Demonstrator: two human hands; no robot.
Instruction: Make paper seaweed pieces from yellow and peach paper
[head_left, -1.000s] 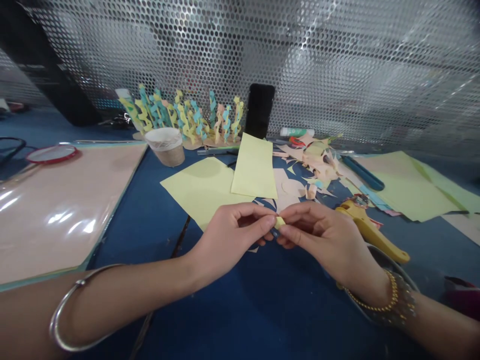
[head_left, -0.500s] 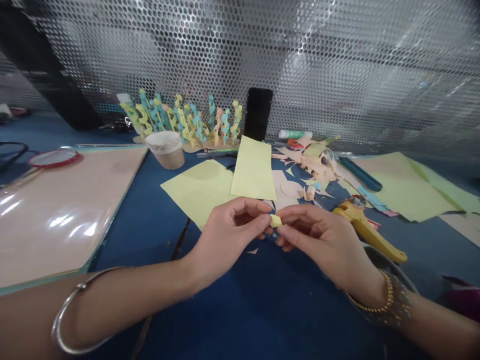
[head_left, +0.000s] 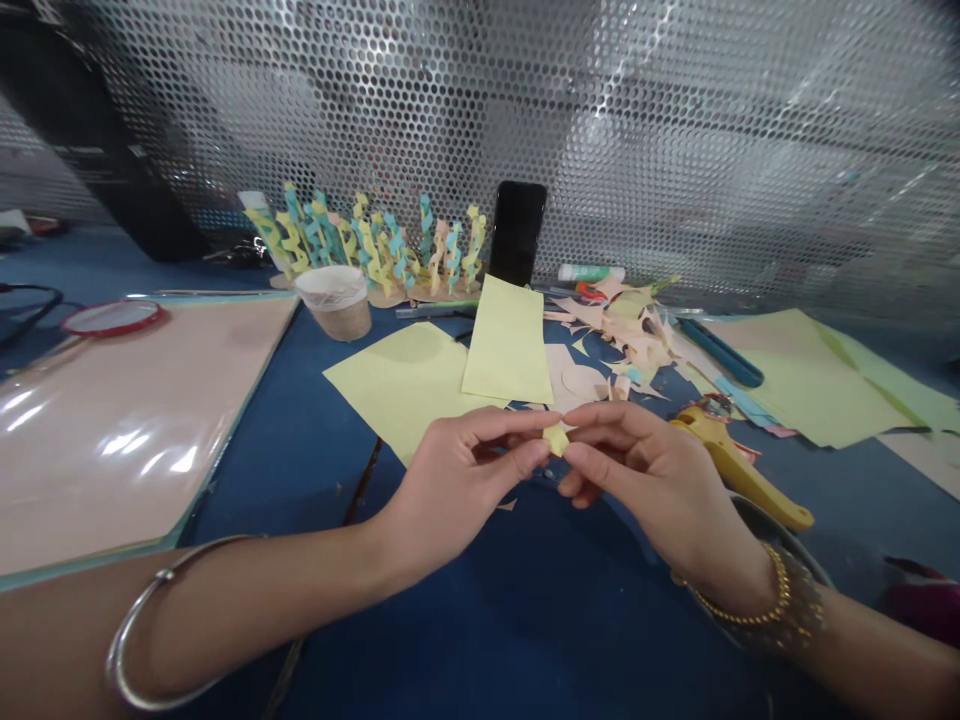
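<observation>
Small pale yellow paper scrap [head_left: 556, 439], exact shape hard to make out, partly hidden by fingertips, held pinched at centre between left hand [head_left: 457, 480] and right hand [head_left: 652, 480], together above blue work surface [head_left: 450, 620].

matt paper [head_left: 556, 439], perforated metal [head_left: 480, 110], glossy board [head_left: 127, 430]

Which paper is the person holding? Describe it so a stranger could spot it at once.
On the blue tabletop, find the long yellow paper strip near the middle. Just below it, the left hand and right hand meet, pinching a small yellow paper scrap between them. Unlike the large yellow sheet nearby, it is tiny and held off the table.
</observation>
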